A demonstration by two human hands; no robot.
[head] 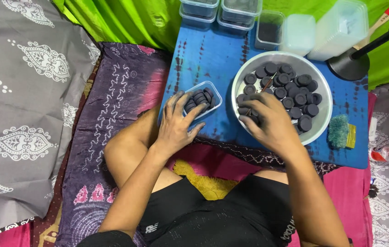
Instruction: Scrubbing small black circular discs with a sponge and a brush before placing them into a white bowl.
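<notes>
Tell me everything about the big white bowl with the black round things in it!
The white bowl is round, wide and shallow, and looks like plastic or enamel. It sits flat on a blue cloth-covered board, right of a small clear container. Inside lies a loose heap of dark round discs, flat like thick coins, with a thin stick among them. The right hand reaches over its near rim onto the discs. A green scrubber lies beside it.

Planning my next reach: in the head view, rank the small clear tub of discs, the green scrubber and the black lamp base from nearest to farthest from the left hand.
1. Small clear tub of discs: under the left hand's fingertips, touching.
2. Green scrubber: far right, beyond the white bowl where the right hand reaches.
3. Black lamp base: top right, farthest.
</notes>
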